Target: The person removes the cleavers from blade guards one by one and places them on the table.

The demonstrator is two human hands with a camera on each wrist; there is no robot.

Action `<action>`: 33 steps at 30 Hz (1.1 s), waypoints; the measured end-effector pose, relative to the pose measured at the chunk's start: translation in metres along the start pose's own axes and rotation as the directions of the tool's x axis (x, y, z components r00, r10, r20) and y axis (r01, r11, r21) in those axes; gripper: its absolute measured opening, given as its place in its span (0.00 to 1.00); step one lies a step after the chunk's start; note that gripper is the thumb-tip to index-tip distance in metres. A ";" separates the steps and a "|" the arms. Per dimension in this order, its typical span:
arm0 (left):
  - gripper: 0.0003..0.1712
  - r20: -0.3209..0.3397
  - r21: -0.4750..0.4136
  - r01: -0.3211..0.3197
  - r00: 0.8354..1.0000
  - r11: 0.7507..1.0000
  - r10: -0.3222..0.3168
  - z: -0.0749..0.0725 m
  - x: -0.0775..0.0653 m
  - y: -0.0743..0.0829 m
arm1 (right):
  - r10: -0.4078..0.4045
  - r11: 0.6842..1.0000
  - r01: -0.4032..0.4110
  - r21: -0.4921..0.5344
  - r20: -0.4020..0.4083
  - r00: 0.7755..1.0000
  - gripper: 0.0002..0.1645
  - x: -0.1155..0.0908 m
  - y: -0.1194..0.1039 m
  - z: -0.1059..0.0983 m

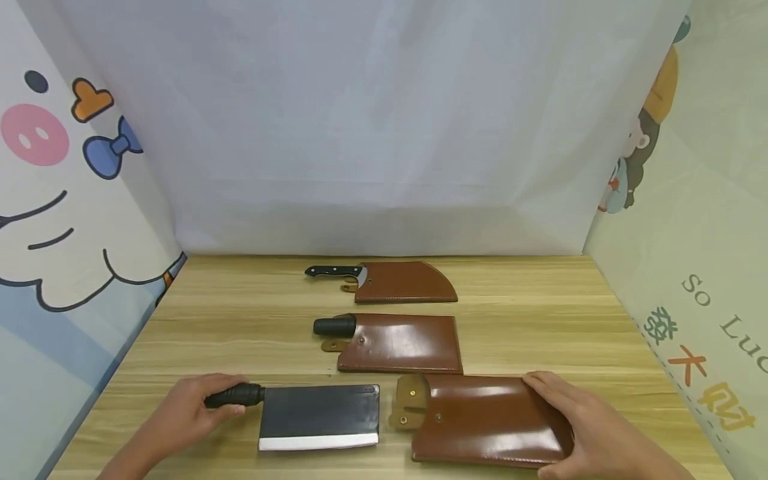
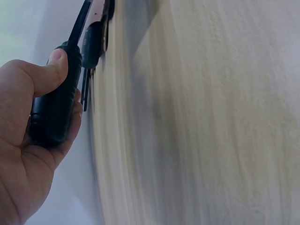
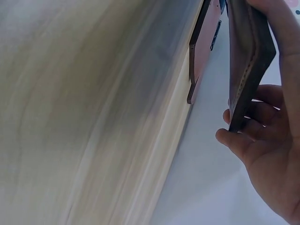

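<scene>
A cleaver (image 1: 321, 415) with a dark blade and pale cutting edge points right in the head view. My left hand (image 1: 189, 407) grips its black handle (image 2: 55, 101), thumb along the top in the left wrist view. Just right of the blade tip, a brown leather sheath (image 1: 486, 420) has its strapped, open mouth facing the blade. The right hand (image 1: 591, 427) holds the sheath by its far right end, thumb and fingers on opposite edges. In the right wrist view the sheath's stitched edge (image 3: 247, 70) shows between thumb and fingers.
Behind lies a sheathed cleaver (image 1: 402, 342) with a black round handle. Farther back is another sheathed knife (image 1: 408, 281) with a riveted black handle. All are on a wooden table (image 1: 240, 307). White cloth (image 1: 384, 133) hangs behind, with printed panels at both sides.
</scene>
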State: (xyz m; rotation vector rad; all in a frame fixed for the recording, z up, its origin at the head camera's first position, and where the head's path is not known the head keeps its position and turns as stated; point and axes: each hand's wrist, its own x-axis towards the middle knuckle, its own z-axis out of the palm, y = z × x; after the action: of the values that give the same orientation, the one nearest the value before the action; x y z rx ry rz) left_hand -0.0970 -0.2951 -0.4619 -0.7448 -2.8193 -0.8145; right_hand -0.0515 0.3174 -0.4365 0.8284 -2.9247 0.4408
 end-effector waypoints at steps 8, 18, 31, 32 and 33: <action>0.21 0.006 0.052 -0.025 1.000 0.998 0.025 0.007 -0.003 -0.009 | -0.007 1.000 0.007 -0.003 0.036 0.999 0.77 -0.002 0.003 0.003; 0.23 0.145 0.049 0.036 0.989 0.998 -0.043 0.008 0.002 -0.012 | -0.004 1.000 0.003 0.012 0.086 0.996 0.74 -0.001 0.004 0.005; 0.23 0.161 0.088 0.022 0.986 0.996 -0.036 0.016 -0.001 -0.021 | 0.046 0.998 -0.051 0.026 0.170 0.984 0.79 0.000 0.009 0.020; 0.23 0.167 0.090 0.031 0.985 0.995 -0.045 0.016 -0.001 -0.021 | 0.046 0.998 -0.053 0.032 0.177 0.983 0.79 0.000 0.009 0.021; 0.23 0.174 0.086 0.039 0.983 0.996 -0.054 0.016 -0.001 -0.021 | 0.048 0.998 -0.054 0.034 0.180 0.982 0.79 0.000 0.009 0.022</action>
State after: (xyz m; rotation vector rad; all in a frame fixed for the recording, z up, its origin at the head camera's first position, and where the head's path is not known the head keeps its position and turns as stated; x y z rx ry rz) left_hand -0.1054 -0.3025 -0.4853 -0.7781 -3.0165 -0.6650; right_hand -0.0560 0.3184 -0.4599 0.8414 -3.1184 0.4501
